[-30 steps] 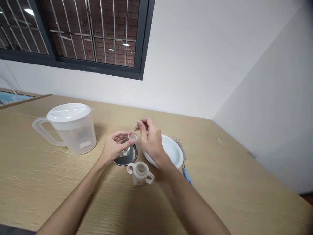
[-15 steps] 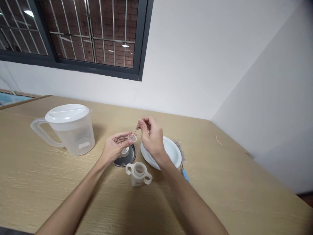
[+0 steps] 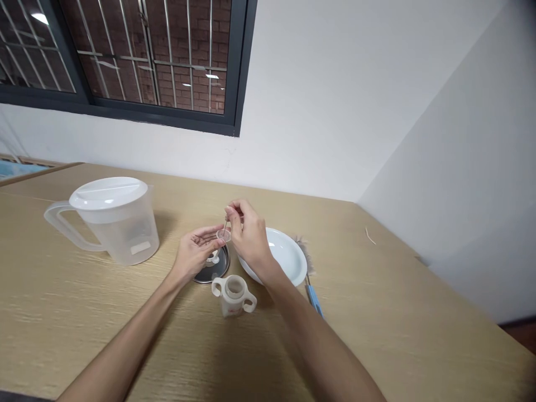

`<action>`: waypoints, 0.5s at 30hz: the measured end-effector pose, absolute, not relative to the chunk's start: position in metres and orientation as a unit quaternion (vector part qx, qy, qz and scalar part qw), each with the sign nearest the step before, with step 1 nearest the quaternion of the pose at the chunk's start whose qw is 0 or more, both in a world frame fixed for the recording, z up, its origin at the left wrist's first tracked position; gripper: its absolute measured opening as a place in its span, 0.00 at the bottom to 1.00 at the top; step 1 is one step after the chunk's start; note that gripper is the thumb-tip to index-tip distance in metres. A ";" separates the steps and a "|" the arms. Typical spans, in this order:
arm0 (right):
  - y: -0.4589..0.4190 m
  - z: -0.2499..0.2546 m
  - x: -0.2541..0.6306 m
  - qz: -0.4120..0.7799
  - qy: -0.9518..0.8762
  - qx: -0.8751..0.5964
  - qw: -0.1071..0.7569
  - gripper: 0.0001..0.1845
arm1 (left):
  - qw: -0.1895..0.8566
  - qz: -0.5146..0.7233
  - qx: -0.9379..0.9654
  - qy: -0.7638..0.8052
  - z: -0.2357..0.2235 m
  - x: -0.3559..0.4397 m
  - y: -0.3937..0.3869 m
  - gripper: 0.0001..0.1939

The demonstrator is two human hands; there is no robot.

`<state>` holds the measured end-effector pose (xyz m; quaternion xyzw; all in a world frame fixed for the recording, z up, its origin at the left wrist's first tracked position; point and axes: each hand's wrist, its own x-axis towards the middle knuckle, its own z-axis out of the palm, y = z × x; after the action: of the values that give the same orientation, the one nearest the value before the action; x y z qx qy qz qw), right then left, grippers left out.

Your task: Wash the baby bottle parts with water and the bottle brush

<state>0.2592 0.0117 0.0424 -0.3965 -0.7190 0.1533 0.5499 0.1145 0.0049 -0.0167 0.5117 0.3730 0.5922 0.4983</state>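
Note:
My left hand [image 3: 195, 249] is closed on the edge of a small clear round piece [image 3: 224, 235], perhaps a cap or teat, held between fingers and thumb. With fingers pinched, my right hand [image 3: 249, 231] grips a thin wire-like stick [image 3: 226, 224], whose lower end meets the round piece; its exact kind is too small to tell. Below the hands stands a cloudy two-handled baby bottle [image 3: 233, 301], upright and uncapped. Under my left hand lies a dark round tray [image 3: 209, 272] with a white ring-shaped part [image 3: 214, 259] on it, partly hidden.
A white bowl [image 3: 296, 258] sits beside my right forearm, partly covered by it. Right of it lies a bottle brush with a blue handle [image 3: 313, 300]. A lidded clear pitcher [image 3: 129, 231] stands at the left. A thin pale strip [image 3: 370, 236] lies at the right.
The stick in my right hand has gone from slanted to nearly upright over the round piece. My right hand has shifted slightly left. The whole view has moved a little.

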 end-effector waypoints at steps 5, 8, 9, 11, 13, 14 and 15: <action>0.011 0.043 0.258 0.162 -0.713 -0.391 0.558 0.09 | 0.501 0.597 0.511 0.363 -0.017 0.113 0.005 0.32; 0.009 0.043 0.255 0.166 -0.712 -0.387 0.562 0.09 | 0.493 0.594 0.517 0.369 -0.019 0.114 0.005 0.30; 0.009 0.043 0.254 0.170 -0.712 -0.384 0.563 0.09 | 0.490 0.594 0.519 0.371 -0.020 0.115 0.005 0.30; 0.008 0.043 0.252 0.181 -0.712 -0.373 0.567 0.09 | 0.483 0.598 0.521 0.370 -0.023 0.117 0.006 0.30; 0.009 0.042 0.251 0.183 -0.713 -0.364 0.571 0.09 | 0.479 0.602 0.521 0.369 -0.024 0.119 0.006 0.30; 0.010 0.042 0.252 0.180 -0.713 -0.363 0.572 0.09 | 0.478 0.602 0.521 0.372 -0.024 0.119 0.006 0.30; 0.011 0.042 0.253 0.176 -0.713 -0.364 0.573 0.09 | 0.477 0.600 0.522 0.374 -0.023 0.119 0.006 0.30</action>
<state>0.2533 0.0108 0.0420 -0.3635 -0.7127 0.1761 0.5735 0.1188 0.0060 -0.0229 0.5221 0.3745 0.5998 0.4769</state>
